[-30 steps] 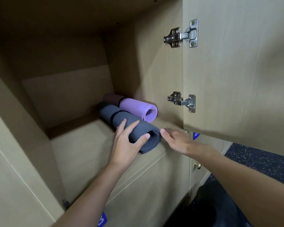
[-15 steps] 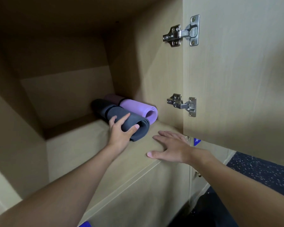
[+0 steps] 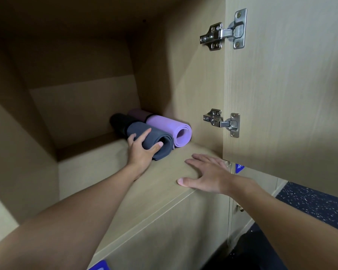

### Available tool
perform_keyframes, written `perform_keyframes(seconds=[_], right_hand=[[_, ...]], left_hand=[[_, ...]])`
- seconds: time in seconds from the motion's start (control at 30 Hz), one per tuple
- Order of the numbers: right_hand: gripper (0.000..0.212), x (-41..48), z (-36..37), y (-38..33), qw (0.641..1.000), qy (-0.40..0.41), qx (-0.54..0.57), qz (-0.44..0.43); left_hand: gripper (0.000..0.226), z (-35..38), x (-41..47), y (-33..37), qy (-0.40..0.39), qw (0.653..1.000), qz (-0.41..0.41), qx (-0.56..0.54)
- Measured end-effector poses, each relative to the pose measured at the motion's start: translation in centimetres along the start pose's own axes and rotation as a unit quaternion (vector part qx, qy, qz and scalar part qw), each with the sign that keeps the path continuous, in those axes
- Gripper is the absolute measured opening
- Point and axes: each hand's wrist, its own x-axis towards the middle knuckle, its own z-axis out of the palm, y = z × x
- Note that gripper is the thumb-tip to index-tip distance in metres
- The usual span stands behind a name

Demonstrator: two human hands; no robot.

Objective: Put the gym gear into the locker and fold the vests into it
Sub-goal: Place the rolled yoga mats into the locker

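A rolled dark grey mat [image 3: 156,135] lies on the floor of the open wooden locker [image 3: 86,172], side by side with a rolled purple mat [image 3: 170,126] that rests against the right wall. My left hand [image 3: 142,148] grips the near end of the grey mat, fingers over the top and thumb at its rolled opening. My right hand [image 3: 205,175] lies flat, fingers spread, on the locker floor near its front edge, just right of the mats. No vests are in view.
The locker door [image 3: 291,94] stands open at the right, hung on two metal hinges [image 3: 222,30]. Lower locker fronts [image 3: 164,236] with blue labels sit below. Dark speckled flooring [image 3: 316,205] shows at the lower right. The left part of the locker floor is bare.
My left hand has pushed the grey mat deeper into the locker, alongside the purple one. My right hand left the mat's end and settled flat on the locker floor.
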Motion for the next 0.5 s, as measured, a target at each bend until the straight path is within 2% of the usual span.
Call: perform_keyframes(seconds=[0.17,0.33,0.5], right_hand=[[0.081,0.0,0.1,0.1,1.000,0.002,0.010,0.001],[0.081,0.1,0.3,0.1,1.000,0.008,0.009,0.003],[0.081,0.3,0.3,0.2,1.000,0.007,0.010,0.003]], left_hand=[[0.074,0.2,-0.3,-0.6,0.002,1.000,0.016,0.017],[0.050,0.4,-0.1,-0.8,0.033,0.998,0.043,0.017],[0.051,0.3,0.9,-1.1,0.031,0.999,0.040,-0.004]])
